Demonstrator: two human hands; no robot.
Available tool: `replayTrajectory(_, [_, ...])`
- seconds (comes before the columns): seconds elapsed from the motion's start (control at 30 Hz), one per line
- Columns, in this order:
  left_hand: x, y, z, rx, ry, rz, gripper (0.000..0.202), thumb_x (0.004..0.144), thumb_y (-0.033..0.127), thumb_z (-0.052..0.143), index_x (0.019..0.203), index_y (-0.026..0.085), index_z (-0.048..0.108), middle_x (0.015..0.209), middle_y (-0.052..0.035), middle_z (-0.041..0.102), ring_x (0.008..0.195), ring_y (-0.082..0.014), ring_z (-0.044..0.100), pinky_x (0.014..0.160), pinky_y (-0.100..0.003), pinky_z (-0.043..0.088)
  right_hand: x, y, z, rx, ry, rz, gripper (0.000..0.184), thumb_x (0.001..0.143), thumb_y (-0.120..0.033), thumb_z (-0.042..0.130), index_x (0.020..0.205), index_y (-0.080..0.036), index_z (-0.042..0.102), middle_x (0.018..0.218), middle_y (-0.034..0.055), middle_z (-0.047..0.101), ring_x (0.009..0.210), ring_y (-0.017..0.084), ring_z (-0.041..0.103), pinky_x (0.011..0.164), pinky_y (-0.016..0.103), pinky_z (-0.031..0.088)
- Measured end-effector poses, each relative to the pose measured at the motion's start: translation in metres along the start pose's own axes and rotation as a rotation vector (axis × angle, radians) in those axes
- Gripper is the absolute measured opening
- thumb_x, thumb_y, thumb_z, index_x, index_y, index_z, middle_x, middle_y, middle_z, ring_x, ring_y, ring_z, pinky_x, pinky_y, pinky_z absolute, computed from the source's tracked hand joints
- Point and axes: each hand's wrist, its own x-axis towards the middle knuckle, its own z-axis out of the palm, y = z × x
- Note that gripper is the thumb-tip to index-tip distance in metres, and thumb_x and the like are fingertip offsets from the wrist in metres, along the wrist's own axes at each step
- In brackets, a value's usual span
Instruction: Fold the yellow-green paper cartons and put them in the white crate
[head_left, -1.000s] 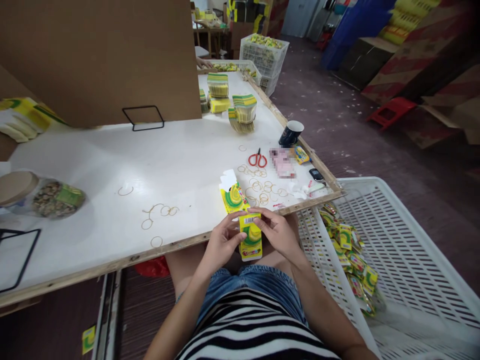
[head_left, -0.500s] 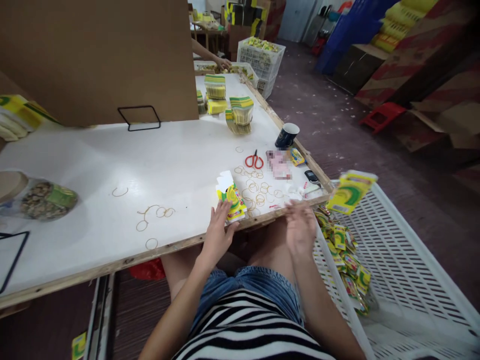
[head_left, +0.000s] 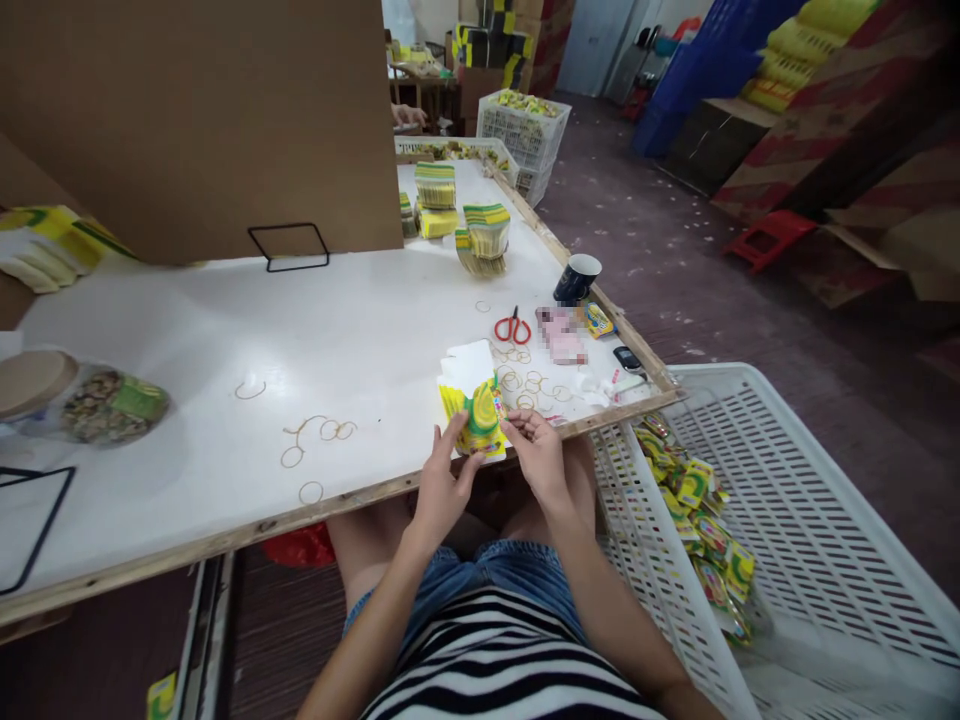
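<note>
A small stack of yellow-and-green printed cards with white upper flaps (head_left: pixel 480 418) lies at the table's front edge. My left hand (head_left: pixel 444 485) holds the stack's lower left side, fingers on top and thumb at the near edge. My right hand (head_left: pixel 538 455) pinches the right edge of the top card, by a small colourful piece (head_left: pixel 499 400); whether that piece is separate I cannot tell. Rubber bands (head_left: pixel 525 382) lie scattered just beyond the right hand. Red-handled scissors (head_left: pixel 513 328) rest farther back.
A white plastic crate (head_left: pixel 847 520) with yellow-green packets (head_left: pixel 701 515) stands at my right. On the table are a dark mug (head_left: pixel 576 280), a black key fob (head_left: pixel 627 358), card bundles (head_left: pixel 484 238) and a jar (head_left: pixel 112 400). A tall cardboard sheet (head_left: pixel 202 130) stands behind. Another person's hand (head_left: pixel 409 115) shows far back.
The yellow packet that was in the air over the crate is gone from there. My right hand has moved left from beside the crate to the card stack and now pinches its edge.
</note>
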Motion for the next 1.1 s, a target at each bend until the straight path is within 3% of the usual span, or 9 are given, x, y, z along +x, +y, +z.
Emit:
replayTrajectory(0.1, [0.002, 0.007, -0.004, -0.345, 0.099, -0.101, 0.055, 0.087, 0.041, 0.06, 0.137, 0.021, 0.047, 0.146, -0.0122, 0.048, 0.137, -0.0258, 0.042, 0.115, -0.044, 0.031, -0.015, -0.008, 0.0, 0.154, -0.041, 0.044, 0.031, 0.071, -0.039, 0.075, 0.091, -0.019, 0.063, 0.082, 0.0027, 0.068, 0.076, 0.016, 0.063, 0.073, 0.031, 0.053])
replayTrajectory(0.2, [0.005, 0.013, -0.008, -0.68, -0.05, -0.242, 0.059, 0.082, 0.051, 0.064, 0.13, 0.018, 0.055, 0.13, -0.0138, 0.062, 0.121, -0.0278, 0.058, 0.102, -0.041, 0.047, -0.026, -0.015, 0.004, 0.194, -0.115, 0.127, 0.033, 0.068, -0.042, 0.077, 0.088, -0.019, 0.064, 0.074, 0.0012, 0.067, 0.066, 0.014, 0.061, 0.063, 0.028, 0.052])
replayTrajectory(0.33, [0.003, 0.018, -0.008, -0.862, -0.177, -0.303, 0.064, 0.071, 0.055, 0.074, 0.122, 0.018, 0.062, 0.116, -0.0119, 0.07, 0.109, -0.0281, 0.064, 0.092, -0.038, 0.052, -0.033, -0.019, 0.006, 0.177, -0.173, 0.167, 0.036, 0.066, -0.046, 0.078, 0.086, -0.019, 0.066, 0.072, 0.0014, 0.067, 0.062, 0.014, 0.06, 0.056, 0.026, 0.051])
replayTrajectory(0.5, [-0.001, 0.02, -0.002, -0.826, -0.135, -0.284, 0.051, 0.069, 0.046, 0.079, 0.108, 0.015, 0.068, 0.105, -0.0112, 0.073, 0.1, -0.0264, 0.066, 0.088, -0.036, 0.053, -0.036, -0.021, 0.001, 0.166, -0.22, 0.163, 0.039, 0.067, -0.047, 0.078, 0.093, -0.019, 0.069, 0.091, 0.0059, 0.072, 0.084, 0.02, 0.067, 0.079, 0.034, 0.056])
replayTrajectory(0.67, [-0.001, 0.02, 0.003, -0.744, 0.03, -0.342, 0.037, 0.073, 0.045, 0.074, 0.093, 0.015, 0.066, 0.085, -0.0055, 0.073, 0.08, -0.0203, 0.068, 0.078, -0.034, 0.055, -0.041, -0.018, 0.001, 0.082, -0.205, 0.136, 0.033, 0.071, -0.047, 0.076, 0.082, -0.017, 0.067, 0.079, 0.0035, 0.07, 0.074, 0.019, 0.065, 0.073, 0.034, 0.056])
replayTrajectory(0.83, [-0.003, 0.027, -0.002, -0.542, 0.076, -0.288, 0.056, 0.08, 0.035, 0.069, 0.126, 0.022, 0.041, 0.096, -0.0038, 0.07, 0.083, -0.017, 0.068, 0.075, -0.029, 0.054, -0.043, -0.015, 0.003, -0.061, -0.086, -0.001, 0.027, 0.077, -0.043, 0.07, 0.082, -0.018, 0.062, 0.077, 0.0027, 0.065, 0.07, 0.016, 0.061, 0.068, 0.03, 0.053])
replayTrajectory(0.9, [-0.006, 0.029, -0.007, -0.483, 0.038, -0.267, 0.065, 0.082, 0.03, 0.068, 0.134, 0.026, 0.03, 0.105, -0.0051, 0.068, 0.085, -0.0164, 0.068, 0.075, -0.029, 0.054, -0.043, -0.018, 0.001, -0.076, -0.121, -0.041, 0.029, 0.077, -0.039, 0.071, 0.095, -0.019, 0.06, 0.087, 0.0037, 0.066, 0.075, 0.017, 0.063, 0.069, 0.028, 0.053])
replayTrajectory(1.0, [-0.01, 0.032, -0.017, -0.484, -0.133, -0.255, 0.066, 0.086, 0.028, 0.063, 0.14, 0.029, 0.026, 0.116, -0.0076, 0.064, 0.09, -0.0172, 0.068, 0.081, -0.031, 0.055, -0.042, -0.026, -0.004, -0.044, -0.252, -0.067, 0.05, 0.078, -0.035, 0.07, 0.123, -0.025, 0.051, 0.101, 0.0044, 0.064, 0.078, 0.015, 0.064, 0.067, 0.027, 0.053])
replayTrajectory(1.1, [-0.01, 0.036, -0.026, -0.518, -0.252, -0.251, 0.064, 0.085, 0.028, 0.065, 0.14, 0.026, 0.032, 0.107, -0.0065, 0.067, 0.088, -0.0174, 0.068, 0.079, -0.029, 0.054, -0.038, -0.036, -0.01, -0.023, -0.383, -0.07, 0.048, 0.083, -0.035, 0.065, 0.127, -0.026, 0.05, 0.101, 0.003, 0.063, 0.074, 0.013, 0.062, 0.066, 0.025, 0.052])
